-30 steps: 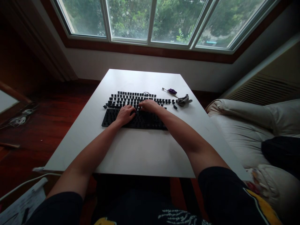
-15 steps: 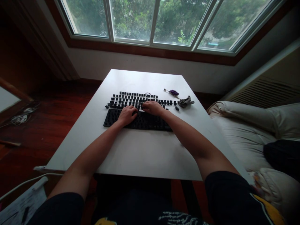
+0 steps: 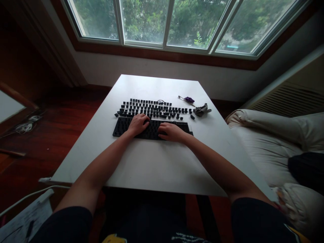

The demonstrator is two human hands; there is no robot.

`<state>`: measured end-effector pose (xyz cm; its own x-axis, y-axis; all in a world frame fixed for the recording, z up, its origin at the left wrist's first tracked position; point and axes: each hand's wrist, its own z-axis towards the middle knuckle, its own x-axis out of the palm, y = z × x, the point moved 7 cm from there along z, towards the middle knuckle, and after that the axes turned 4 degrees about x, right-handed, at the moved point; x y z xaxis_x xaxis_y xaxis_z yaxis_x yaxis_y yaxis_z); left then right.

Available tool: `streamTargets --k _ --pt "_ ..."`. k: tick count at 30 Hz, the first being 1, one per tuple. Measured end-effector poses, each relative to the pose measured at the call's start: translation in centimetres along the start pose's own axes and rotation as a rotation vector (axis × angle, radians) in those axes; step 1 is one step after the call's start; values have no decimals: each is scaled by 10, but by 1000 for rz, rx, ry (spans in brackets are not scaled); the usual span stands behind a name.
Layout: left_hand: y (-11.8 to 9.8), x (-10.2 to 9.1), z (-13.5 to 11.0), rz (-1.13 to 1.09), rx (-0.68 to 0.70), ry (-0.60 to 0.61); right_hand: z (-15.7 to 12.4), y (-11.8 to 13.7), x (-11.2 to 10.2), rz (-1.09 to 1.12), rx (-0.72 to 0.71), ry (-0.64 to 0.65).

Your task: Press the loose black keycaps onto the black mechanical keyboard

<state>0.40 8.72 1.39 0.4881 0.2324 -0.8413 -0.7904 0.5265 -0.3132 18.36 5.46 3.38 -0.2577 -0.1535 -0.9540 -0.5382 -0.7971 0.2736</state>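
A black keyboard (image 3: pixel 121 127) lies lengthwise across the white table (image 3: pixel 141 162), with many of its key positions lacking caps. My left hand (image 3: pixel 138 124) rests on its left half, fingers curled at the back edge and closed on it. Over the right half, my right hand (image 3: pixel 171 131) has its fingertips bent down together onto the keys. Whatever is between those fingertips is too small and dark to make out. Behind the keyboard, loose black keycaps (image 3: pixel 154 108) stand in several rows.
At the table's right lie a grey crumpled cloth or glove (image 3: pixel 201 109) and a purple item (image 3: pixel 189 99) beside a thin brush-like tool (image 3: pixel 180 97). A cable (image 3: pixel 160 101) curls behind the keycaps. A cushioned sofa (image 3: pixel 263 141) stands close on the right; a window (image 3: pixel 144 23) is ahead.
My right hand has come back from the keycap rows toward me and down onto the keyboard's right half. The left hand has stayed in place. The view has shifted slightly.
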Motion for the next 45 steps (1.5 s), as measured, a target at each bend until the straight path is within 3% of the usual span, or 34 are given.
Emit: streamTargets --k 11,25,34,41,45 --pt "-1 -1 0 -4 -8 16 -3 20 -1 -243 44 84" --pt "-1 0 1 -2 -3 6 -2 24 -3 -262 182 216" --pt "0 1 0 -9 -23 4 -17 48 13 -425 225 105" --pt "2 -1 17 18 -36 14 -41 29 22 -268 172 -169" --pt "5 1 38 108 -7 81 -48 18 24 -152 151 -251"
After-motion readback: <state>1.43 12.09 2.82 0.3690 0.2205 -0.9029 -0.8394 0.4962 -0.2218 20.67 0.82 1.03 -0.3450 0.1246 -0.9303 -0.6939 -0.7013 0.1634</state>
